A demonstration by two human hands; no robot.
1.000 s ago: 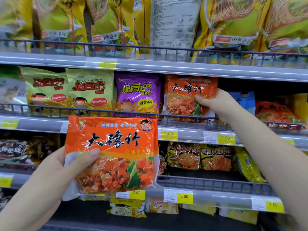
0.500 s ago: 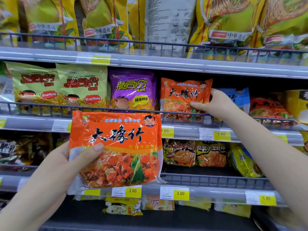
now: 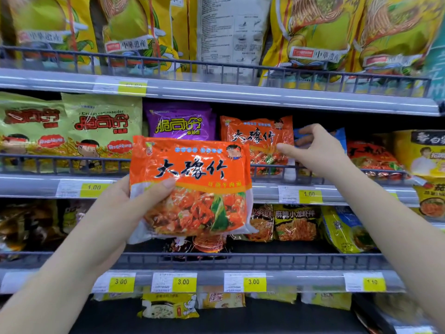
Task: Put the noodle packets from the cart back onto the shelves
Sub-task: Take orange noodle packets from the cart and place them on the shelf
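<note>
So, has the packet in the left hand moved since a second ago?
Yes: up and right. The held orange packet now overlaps the middle shelf rail and the purple packet; earlier its top barely reached that rail.

The held orange packet (image 3: 192, 186) blocks my view of the lower half of the purple packet (image 3: 180, 121) and the lower left corner of the shelved orange packet (image 3: 257, 136), and hides all but the thumb of the left hand (image 3: 125, 208). The right hand (image 3: 315, 150) covers most of a blue packet (image 3: 338, 138), and I cannot tell whether its thumb touches the shelved orange packet. The top price tag (image 3: 132, 87) is too blurred to read.
</note>
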